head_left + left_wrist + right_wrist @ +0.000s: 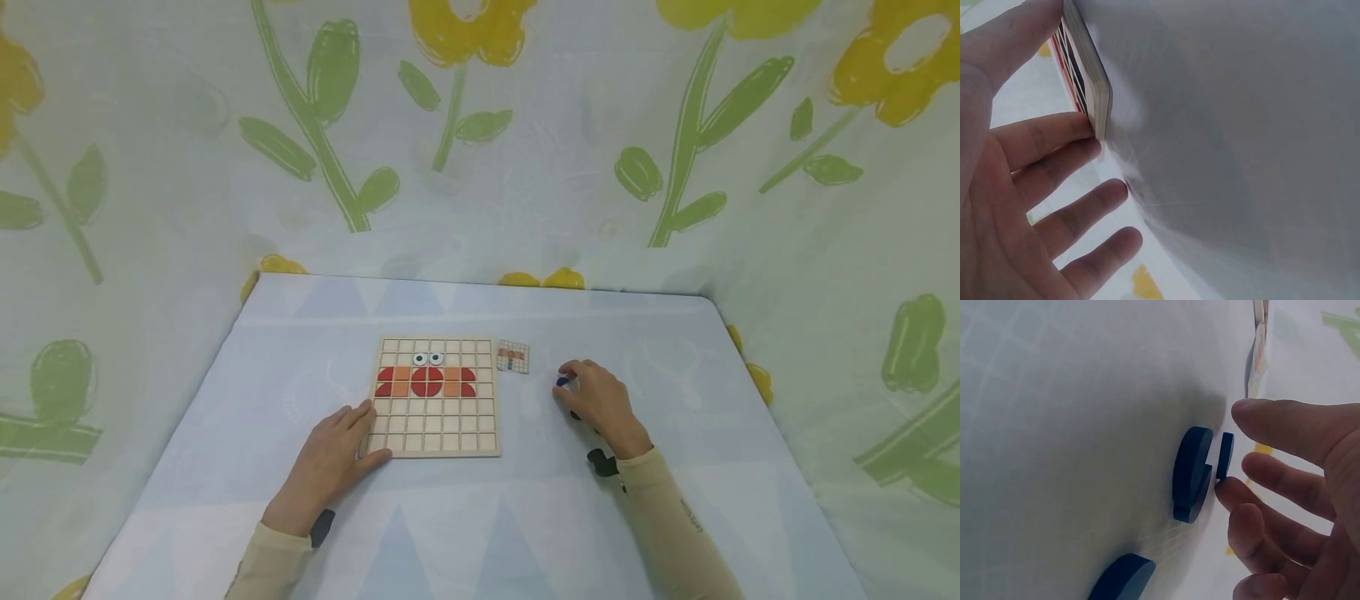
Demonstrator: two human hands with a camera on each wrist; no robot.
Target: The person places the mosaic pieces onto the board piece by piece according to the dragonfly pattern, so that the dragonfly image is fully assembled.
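A wooden grid board (435, 423) lies on the table, bearing red quarter-circle pieces (427, 382), orange square pieces (452, 382) and two white eye pieces (428, 359). My left hand (330, 454) rests at its lower left corner, thumb on the front edge and fingers along the left side, fairly straight. My right hand (600, 400) is low over the table right of the board, fingers loosely bent. Blue curved pieces (1190, 475) lie beneath it. One thin blue piece (1225, 456) shows between thumb and fingers, right by a fingertip, with a gap to the thumb.
A small pattern card (513, 357) lies just right of the board's upper right corner. Another blue piece (1125, 578) is nearer the right wrist. Dark wrist devices (602, 463) sit under both wrists. A flower-printed cloth (570, 167) hangs behind the table.
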